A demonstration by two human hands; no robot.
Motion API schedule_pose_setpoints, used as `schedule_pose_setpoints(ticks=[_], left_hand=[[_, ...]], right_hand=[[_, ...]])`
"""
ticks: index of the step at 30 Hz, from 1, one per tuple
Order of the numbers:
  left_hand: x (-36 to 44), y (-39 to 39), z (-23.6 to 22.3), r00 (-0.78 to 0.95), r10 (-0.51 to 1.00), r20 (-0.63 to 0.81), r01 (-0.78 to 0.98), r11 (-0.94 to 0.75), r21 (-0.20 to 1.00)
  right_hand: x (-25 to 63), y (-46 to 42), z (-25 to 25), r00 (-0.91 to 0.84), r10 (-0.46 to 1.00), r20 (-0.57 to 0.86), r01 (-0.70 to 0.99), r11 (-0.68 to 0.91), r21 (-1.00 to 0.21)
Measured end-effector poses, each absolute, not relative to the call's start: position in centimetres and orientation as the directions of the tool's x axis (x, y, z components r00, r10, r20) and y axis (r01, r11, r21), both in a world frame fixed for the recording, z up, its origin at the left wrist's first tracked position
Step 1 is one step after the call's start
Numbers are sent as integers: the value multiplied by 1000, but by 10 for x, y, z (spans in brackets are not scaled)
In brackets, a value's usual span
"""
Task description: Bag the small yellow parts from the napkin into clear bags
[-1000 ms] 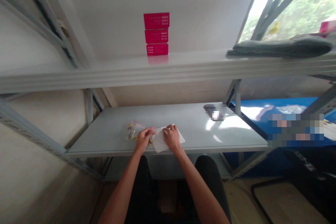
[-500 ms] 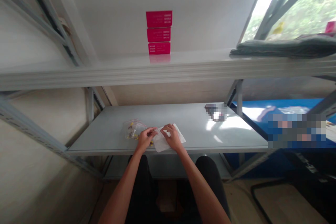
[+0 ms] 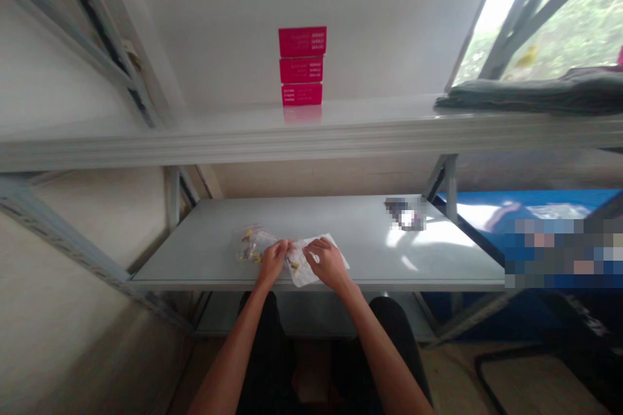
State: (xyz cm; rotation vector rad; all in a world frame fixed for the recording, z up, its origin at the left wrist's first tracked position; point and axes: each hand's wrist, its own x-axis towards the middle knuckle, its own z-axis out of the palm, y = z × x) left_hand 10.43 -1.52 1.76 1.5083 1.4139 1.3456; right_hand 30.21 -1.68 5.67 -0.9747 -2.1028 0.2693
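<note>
White paper (image 3: 304, 275) lies under our pinching left hand (image 3: 272, 262) and pressed right hand (image 3: 328, 264); one plastic bag (image 3: 253, 243) beside, three pink boxes (image 3: 302, 65) on the shelf (image 3: 233, 139) above.

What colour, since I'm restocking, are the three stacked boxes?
The stacked boxes are vivid magenta pink with small pale print, best seen in the head view.

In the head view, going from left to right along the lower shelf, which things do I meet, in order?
Clear plastic bag, left hand, right hand, pixelated dark object
</note>
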Motion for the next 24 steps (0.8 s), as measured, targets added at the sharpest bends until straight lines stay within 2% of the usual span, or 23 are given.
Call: schedule_pose_setpoints(ticks=[3,8,11,14,17,20,24], left_hand=[[108,-14,17,-82,968,239,362,-194,912],[108,-15,19,-71,937,341,439,-278,855],[104,-18,22,-26,938,346,335,-318,887],[99,-20,22,21,957,290,182,-289,940],[97,-18,19,35,972,234,129,-236,963],[98,-16,17,5,976,218,158,-216,963],[101,-16,18,-5,976,217,159,-213,964]], right_hand=[[316,-33,83,-405,765,501,545,641,-539],[329,-41,107,-345,816,464,550,577,-604],[324,-31,96,-355,842,407,403,530,-746],[311,-17,72,-379,865,328,141,404,-904],[298,-7,47,-321,903,284,-63,279,-958],[294,-2,29,-273,933,233,-131,204,-970],[294,2,17,-303,929,213,-122,184,-975]])
